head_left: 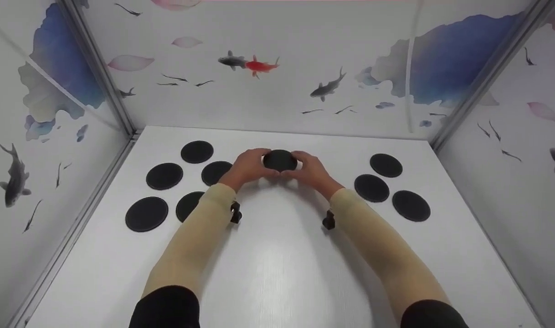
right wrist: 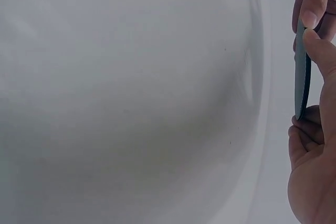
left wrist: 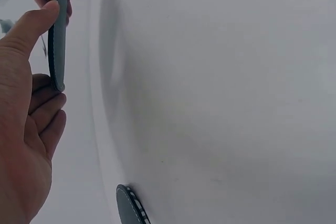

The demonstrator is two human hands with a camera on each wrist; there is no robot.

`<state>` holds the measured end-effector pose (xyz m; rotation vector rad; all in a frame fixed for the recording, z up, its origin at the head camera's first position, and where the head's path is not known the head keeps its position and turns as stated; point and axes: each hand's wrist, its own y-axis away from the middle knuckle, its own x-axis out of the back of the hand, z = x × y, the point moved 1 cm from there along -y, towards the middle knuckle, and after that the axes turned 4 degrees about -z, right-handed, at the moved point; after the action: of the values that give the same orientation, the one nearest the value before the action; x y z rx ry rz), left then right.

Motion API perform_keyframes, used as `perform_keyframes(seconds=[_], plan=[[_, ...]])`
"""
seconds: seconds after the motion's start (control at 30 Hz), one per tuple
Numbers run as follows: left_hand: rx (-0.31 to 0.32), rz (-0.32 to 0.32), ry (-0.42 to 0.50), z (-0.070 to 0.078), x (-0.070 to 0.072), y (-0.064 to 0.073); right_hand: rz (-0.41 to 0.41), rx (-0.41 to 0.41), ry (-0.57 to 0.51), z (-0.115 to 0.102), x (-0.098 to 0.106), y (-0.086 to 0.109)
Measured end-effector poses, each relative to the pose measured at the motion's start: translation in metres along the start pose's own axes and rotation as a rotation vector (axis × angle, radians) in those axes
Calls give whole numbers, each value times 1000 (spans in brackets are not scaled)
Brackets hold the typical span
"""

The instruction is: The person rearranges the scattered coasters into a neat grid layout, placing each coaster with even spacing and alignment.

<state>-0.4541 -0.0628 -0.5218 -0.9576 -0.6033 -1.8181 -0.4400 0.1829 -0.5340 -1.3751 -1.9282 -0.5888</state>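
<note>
Both hands hold one round black coaster (head_left: 280, 161) between them, raised above the far part of the white table. My left hand (head_left: 249, 168) grips its left edge, and my right hand (head_left: 313, 169) grips its right edge. The thumbs meet at the near rim. Edge-on in the left wrist view, the coaster (left wrist: 59, 51) looks thin, with stitching along its border; fingers curl at its far edge. In the right wrist view the same coaster (right wrist: 301, 77) sits between thumb and fingers, its underside greyish.
Several black coasters (head_left: 164, 176) lie spread on the table's left, two partly hidden by the left arm. Three more, including one coaster (head_left: 372, 187), lie on the right. Printed panels (head_left: 277, 105) with fish wall in the white table (head_left: 286, 273) at the back and sides.
</note>
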Motion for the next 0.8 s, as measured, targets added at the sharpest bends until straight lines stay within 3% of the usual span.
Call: perform_keyframes(seconds=[0.47,0.8], plan=[[-18,45,-8,-2,8,27,31,61,6,-20,-11,11],[13,52,9,-10,16,45,24,78,-18,-34,-23,11]])
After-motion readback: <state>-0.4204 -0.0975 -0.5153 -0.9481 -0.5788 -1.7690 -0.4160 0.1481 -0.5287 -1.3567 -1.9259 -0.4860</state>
